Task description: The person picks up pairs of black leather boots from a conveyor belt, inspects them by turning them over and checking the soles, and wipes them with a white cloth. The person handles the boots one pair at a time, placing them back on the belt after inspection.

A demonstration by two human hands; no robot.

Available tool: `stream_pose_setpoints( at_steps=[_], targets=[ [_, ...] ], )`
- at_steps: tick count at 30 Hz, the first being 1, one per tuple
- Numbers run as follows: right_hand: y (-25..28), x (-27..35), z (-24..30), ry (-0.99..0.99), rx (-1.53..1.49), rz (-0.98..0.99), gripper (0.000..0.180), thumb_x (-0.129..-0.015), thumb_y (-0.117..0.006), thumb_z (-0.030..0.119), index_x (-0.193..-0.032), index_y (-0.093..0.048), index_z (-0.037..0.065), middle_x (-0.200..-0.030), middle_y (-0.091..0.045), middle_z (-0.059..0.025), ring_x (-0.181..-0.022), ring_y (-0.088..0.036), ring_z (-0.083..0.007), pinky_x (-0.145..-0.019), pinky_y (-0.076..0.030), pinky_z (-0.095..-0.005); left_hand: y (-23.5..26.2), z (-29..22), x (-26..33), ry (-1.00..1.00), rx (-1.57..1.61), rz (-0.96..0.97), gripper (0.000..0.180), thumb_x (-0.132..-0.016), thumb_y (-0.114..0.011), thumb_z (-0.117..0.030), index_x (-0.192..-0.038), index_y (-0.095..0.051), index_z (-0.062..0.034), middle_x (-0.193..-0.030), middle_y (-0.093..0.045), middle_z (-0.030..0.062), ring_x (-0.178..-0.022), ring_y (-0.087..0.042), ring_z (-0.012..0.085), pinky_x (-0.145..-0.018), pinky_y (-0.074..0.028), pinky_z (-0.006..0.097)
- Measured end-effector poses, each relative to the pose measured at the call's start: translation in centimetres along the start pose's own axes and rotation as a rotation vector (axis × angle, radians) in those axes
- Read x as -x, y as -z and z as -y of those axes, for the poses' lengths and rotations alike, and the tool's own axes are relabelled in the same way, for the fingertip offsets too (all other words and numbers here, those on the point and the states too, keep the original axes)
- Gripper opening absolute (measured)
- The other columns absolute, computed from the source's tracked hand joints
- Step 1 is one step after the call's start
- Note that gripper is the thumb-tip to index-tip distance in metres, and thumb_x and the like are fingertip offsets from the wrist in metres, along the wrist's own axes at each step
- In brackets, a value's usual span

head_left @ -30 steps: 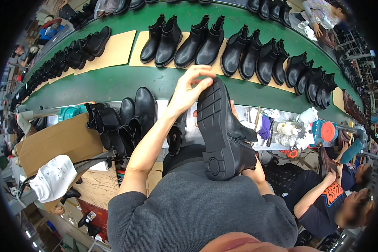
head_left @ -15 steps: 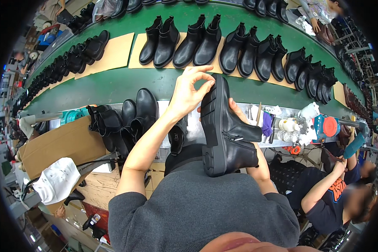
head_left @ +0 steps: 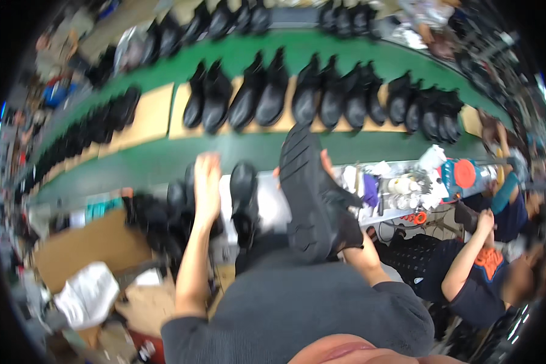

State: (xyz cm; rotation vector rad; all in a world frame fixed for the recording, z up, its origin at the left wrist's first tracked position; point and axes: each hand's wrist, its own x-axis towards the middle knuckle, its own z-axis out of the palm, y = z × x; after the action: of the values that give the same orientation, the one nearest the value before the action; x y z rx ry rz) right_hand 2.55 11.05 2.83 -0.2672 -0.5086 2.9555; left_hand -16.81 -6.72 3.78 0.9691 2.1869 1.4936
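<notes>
A single head-worn fisheye view looks steeply down and forward from just above the person's grey-sleeved torso, close over the cluttered white table (head_left: pixel 273 209), out to the curved green conveyor belt (head_left: pixel 164 164) bending toward the dark rim.

I am seeing black boots (head_left: pixel 267 97) standing in pairs on the green conveyor (head_left: pixel 164 161); a co-worker's arm (head_left: pixel 467 255) is reaching at right

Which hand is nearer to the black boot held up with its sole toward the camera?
Right. The right hand is behind the raised boot, gripping it, fingers showing at its edge. The left hand is off to the boot's left, apart from it, above the boots standing on the bench.
</notes>
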Motion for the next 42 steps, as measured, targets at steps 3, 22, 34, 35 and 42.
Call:
stream_pose_setpoints(
  at_steps=[3,22,34,35,42],
  targets=[
    [-0.2,2.0,2.8,-0.073,0.085,-0.256,0.064,-0.087,-0.055,0.051,-0.119,-0.052,-0.004,-0.108,-0.062,-0.0176,-0.093,-0.063,-0.0236,-0.081,-0.051,-0.0322,1.3,3.3,5.4,0.129,0.052,0.065,0.033,-0.098,-0.04,-0.025,-0.079,-0.054,-0.0025,-0.07,-0.051,0.0011,-0.064,-0.047,0.0091,-0.06,-0.039,0.024],
    [11.6,-2.9,-4.9,-0.007,0.852,-0.542,0.064,-0.082,-0.068,0.031,-0.131,-0.041,-0.001,-0.114,-0.056,-0.0182,-0.087,-0.065,-0.0267,-0.054,-0.059,-0.0381,-6.8,8.9,9.1,0.734,0.674,-0.087,0.022,-0.086,-0.057,-0.005,-0.104,-0.063,0.0064,-0.099,-0.066,0.0144,-0.087,-0.064,0.0229,-0.075,-0.051,0.034],
    [16.3,0.4,-2.2,-0.027,0.987,-0.658,0.041,-0.088,-0.061,0.025,-0.118,-0.052,-0.001,-0.097,-0.059,-0.0098,-0.076,-0.061,-0.016,-0.052,-0.057,-0.0312,5.2,6.0,4.5,0.599,1.491,-0.257,0.037,-0.087,-0.058,-0.012,-0.121,-0.052,0.0015,-0.11,-0.062,0.0136,-0.091,-0.063,0.0222,-0.075,-0.052,0.035],
    [17.4,0.5,-2.7,-0.085,1.0,-0.649,0.04,-0.088,-0.061,0.025,-0.117,-0.053,-0.001,-0.094,-0.06,-0.0091,-0.075,-0.061,-0.0159,-0.052,-0.056,-0.0308,6.1,5.4,4.3,0.57,1.483,-0.268,0.037,-0.087,-0.058,-0.012,-0.121,-0.052,0.0014,-0.11,-0.062,0.0136,-0.091,-0.063,0.0223,-0.075,-0.052,0.035],
    [20.7,1.9,-4.4,-0.335,1.101,-0.665,0.044,-0.089,-0.057,0.039,-0.078,-0.063,-0.004,-0.067,-0.066,-0.0161,-0.053,-0.066,-0.0227,-0.043,-0.054,-0.0311,15.2,2.6,-0.5,0.475,1.189,-0.308,0.039,-0.086,-0.059,-0.014,-0.121,-0.051,0.0007,-0.111,-0.061,0.0133,-0.091,-0.063,0.0227,-0.076,-0.052,0.036]
  ],
)
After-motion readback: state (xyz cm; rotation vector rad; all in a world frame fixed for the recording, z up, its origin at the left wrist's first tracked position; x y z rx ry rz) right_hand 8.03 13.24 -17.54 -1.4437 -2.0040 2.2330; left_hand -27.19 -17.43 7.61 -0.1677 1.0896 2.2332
